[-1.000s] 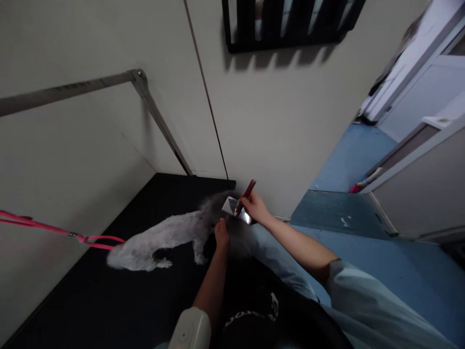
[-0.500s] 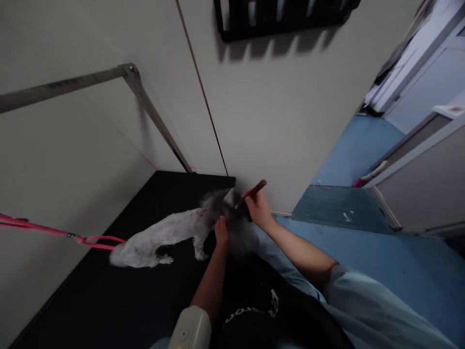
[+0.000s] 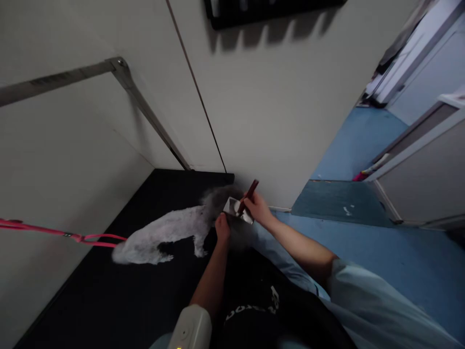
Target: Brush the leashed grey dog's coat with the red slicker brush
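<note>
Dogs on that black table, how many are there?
1. A small grey dog stands on the black table, its rear between the left hand and the right hand, which holds a brush.

One small grey curly-coated dog [image 3: 163, 235]. One pink nylon leash [image 3: 54, 232]. One metal slicker brush with dark red handle [image 3: 242, 206]. Two bare hands: left hand [image 3: 222, 227], right hand [image 3: 257, 208]. One black grooming table [image 3: 109, 295]. One steel grooming-arm bar [image 3: 119, 72]. Possibly one black wall rack [image 3: 269, 7], cropped.

I see a black grooming table [image 3: 109, 291] set into the wall corner, with a small grey dog [image 3: 163, 235] standing directly on its dark top
</note>
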### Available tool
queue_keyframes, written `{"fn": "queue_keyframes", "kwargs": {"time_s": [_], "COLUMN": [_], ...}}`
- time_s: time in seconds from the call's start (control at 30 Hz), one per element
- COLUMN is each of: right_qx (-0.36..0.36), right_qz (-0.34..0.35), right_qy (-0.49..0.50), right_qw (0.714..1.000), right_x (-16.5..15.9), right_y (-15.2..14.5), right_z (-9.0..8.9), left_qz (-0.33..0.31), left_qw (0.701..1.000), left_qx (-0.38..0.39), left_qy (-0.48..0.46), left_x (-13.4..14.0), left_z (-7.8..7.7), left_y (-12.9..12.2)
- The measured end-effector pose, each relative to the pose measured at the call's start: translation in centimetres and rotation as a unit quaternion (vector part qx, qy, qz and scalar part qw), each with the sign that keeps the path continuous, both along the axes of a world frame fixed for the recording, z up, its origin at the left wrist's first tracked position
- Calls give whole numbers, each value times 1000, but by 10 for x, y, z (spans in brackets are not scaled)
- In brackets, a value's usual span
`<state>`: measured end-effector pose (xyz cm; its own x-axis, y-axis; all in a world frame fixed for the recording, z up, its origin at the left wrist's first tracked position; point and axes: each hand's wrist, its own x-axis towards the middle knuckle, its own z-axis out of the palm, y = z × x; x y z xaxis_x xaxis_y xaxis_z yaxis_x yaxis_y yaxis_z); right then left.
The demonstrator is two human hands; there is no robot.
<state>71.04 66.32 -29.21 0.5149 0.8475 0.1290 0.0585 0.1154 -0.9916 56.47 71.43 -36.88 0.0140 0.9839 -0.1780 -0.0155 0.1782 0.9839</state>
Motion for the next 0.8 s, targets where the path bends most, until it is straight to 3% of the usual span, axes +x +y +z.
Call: {"fn": "queue_keyframes", "kwargs": {"time_s": [0.1, 0.13, 0.27, 0.3, 0.4, 0.43, 0.57, 0.7, 0.8], "right_qx": [41, 52, 6, -2, 28, 36, -25, -5, -14], "right_qz": [-119, -131, -7, -14, -130, -133, -4, -105, -45], "right_qy": [-35, -43, -14, -16, -56, -66, -54, -96, -95], "right_qw": [991, 989, 1000, 1000, 990, 988, 998, 990, 994], "right_x": [8, 9, 5, 4, 6, 6, 6, 4, 1], "right_y": [0, -1, -6, -6, -8, -8, -5, -5, -5], "right_z": [2, 2, -1, -1, 0, 1, 3, 5, 7], "left_qz": [-1, 2, 19, 23, 20, 18, 15, 9, 1], "left_qw": [1000, 1000, 1000, 1000, 1000, 1000, 1000, 999, 999], "left_qx": [-8, -9, -5, -5, -10, -11, -12, -6, 4], "left_qy": [0, -1, -9, -9, 3, 8, 21, 37, 34], "left_x": [2, 3, 7, 8, 9, 9, 9, 9, 10], "left_z": [2, 3, 6, 6, 2, 1, -2, -3, -5], "left_y": [-2, -3, -5, -5, -4, -4, -5, -7, -8]}}
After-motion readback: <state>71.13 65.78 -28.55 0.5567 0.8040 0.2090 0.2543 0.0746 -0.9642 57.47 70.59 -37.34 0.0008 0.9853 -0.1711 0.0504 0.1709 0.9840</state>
